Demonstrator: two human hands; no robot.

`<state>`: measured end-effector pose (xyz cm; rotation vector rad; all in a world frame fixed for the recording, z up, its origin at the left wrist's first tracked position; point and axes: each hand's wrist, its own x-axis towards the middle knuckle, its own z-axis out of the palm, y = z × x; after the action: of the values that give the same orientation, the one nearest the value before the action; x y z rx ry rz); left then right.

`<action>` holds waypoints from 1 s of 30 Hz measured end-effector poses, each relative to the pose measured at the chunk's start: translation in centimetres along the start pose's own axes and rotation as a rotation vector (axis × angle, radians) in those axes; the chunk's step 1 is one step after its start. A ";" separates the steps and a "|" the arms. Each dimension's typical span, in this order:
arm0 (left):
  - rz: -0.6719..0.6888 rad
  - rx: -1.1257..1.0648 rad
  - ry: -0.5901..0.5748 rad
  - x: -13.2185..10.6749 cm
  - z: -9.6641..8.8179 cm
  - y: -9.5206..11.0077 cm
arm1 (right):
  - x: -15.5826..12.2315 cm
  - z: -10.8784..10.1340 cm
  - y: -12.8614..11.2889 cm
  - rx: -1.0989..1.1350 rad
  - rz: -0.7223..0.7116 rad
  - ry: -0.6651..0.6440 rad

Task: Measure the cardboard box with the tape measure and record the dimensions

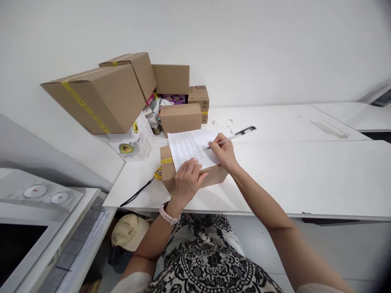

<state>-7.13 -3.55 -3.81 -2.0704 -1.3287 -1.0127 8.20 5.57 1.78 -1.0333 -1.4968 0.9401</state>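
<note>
A printed sheet of paper [186, 142] lies on top of a small cardboard box [214, 178] near the table's front edge. My left hand [187, 179] rests flat on the lower part of the sheet, fingers stretched out, pressing it against the box. In my right hand [224, 152] is a pen [240, 133], gripped between thumb and fingers with its tip on or very near the right part of the sheet. Columns of small text cover the sheet's left and middle; I cannot read them. A yellow tape measure [158, 173] with a black strap sits left of the box.
Large cardboard boxes [100, 93] are stacked at the back left on a white avocado-print box [134, 142]. An open carton [181, 118] holds packed goods, beside a smaller box [198, 99]. A white appliance [33, 203] stands at left; a cap [130, 232] lies below.
</note>
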 end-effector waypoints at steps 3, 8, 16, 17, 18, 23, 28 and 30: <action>-0.001 0.005 -0.005 -0.1 0.0 -0.1 | 0.2 -1.3 0.6 0.045 -0.045 0.086; 0.009 0.009 0.003 -0.1 0.0 -0.2 | 1.6 -5.0 3.7 -0.210 0.010 0.197; 0.013 0.010 0.009 -0.3 0.2 -0.3 | 2.0 -4.8 5.5 0.184 0.048 -0.041; 0.015 0.013 0.013 -0.3 0.2 -0.3 | 1.9 -4.6 5.2 0.201 0.025 -0.046; 0.019 0.016 0.016 -0.2 0.2 -0.2 | 1.9 -4.5 5.0 0.199 0.013 -0.045; 0.032 0.022 0.026 -0.2 0.0 -0.2 | 2.9 -4.5 5.0 0.101 0.131 0.041; 0.043 0.013 0.051 -0.1 0.1 -0.3 | 5.9 -3.9 6.1 0.102 0.259 -0.117; 0.049 0.008 0.053 -0.1 0.1 -0.3 | 6.9 -3.3 6.0 0.158 0.228 -0.163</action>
<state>-7.40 -3.34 -3.95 -2.0457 -1.2485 -1.0320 11.64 14.15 -1.24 -1.0467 -1.4294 1.3093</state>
